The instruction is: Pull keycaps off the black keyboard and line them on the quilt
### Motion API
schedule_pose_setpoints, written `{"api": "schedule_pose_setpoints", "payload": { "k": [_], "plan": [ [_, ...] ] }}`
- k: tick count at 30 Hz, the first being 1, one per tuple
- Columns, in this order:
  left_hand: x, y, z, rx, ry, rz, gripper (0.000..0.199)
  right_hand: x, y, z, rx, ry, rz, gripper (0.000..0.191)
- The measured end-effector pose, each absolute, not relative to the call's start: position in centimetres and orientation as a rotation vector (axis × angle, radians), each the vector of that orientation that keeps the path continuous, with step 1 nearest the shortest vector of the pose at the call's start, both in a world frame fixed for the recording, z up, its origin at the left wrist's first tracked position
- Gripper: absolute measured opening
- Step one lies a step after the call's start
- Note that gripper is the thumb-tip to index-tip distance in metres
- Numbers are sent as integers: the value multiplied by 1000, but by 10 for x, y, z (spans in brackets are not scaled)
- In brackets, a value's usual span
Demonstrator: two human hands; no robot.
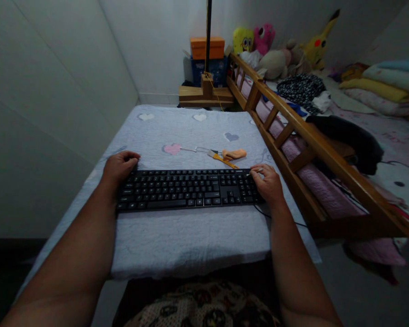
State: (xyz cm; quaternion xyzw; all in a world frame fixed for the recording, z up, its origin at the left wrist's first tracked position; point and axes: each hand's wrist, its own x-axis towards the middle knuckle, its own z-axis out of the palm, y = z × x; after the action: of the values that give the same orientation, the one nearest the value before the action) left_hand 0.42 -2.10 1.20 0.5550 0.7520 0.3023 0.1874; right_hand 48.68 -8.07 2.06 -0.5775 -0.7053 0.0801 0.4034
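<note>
Patterned clothing (204, 306) is lying nearest, below the near edge of the tabletop (191, 240). Toward the left edge, the left hand (117, 168) is resting at the keyboard's upper left corner, apparently steadying it; its fingers are curling inward, and whether they are pinching anything I cannot tell. The keyboard (177, 188) is stretching across the tabletop's middle, lying flat between near and far edges, its cable (295, 222) running off toward the right edge. Beyond it, a thin rod (188, 149), a brush (221, 159) and a wire tool with a tan handle (234, 155) are lying loosely together, no hand touching them. Toward the right edge, the right hand (268, 183) is grasping a pale stick (255, 171) between its fingertips, the tip pointing at the number keys.

The step in hand seems to be detailed work among those keys. Moving the stick would be calling for a light, steady pinch and a low tip, with the left side of the board being held against sliding.

Past the far edge, an orange box (207, 48) is sitting on a blue bin (197, 71); what both are holding I cannot tell. Farther right, the railed bed (289, 120) is holding plush toys (274, 62) and folded bedding (391, 88).
</note>
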Motion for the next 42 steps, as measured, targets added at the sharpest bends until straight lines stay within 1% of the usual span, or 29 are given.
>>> {"api": "schedule_pose_setpoints", "payload": {
  "k": [8,20,30,42],
  "plan": [
    [6,-21,14,1562,2112,865,45,486,-80,20,-1447,-1789,237,18],
    [5,-20,13,1557,2124,838,49,486,-82,22,-1469,-1767,211,19],
    [8,-21,16,1538,2133,841,45,484,-83,24,-1465,-1771,221,18],
    [5,-22,14,1539,2123,844,49,485,-81,22,-1452,-1790,226,19]
  ]
}}
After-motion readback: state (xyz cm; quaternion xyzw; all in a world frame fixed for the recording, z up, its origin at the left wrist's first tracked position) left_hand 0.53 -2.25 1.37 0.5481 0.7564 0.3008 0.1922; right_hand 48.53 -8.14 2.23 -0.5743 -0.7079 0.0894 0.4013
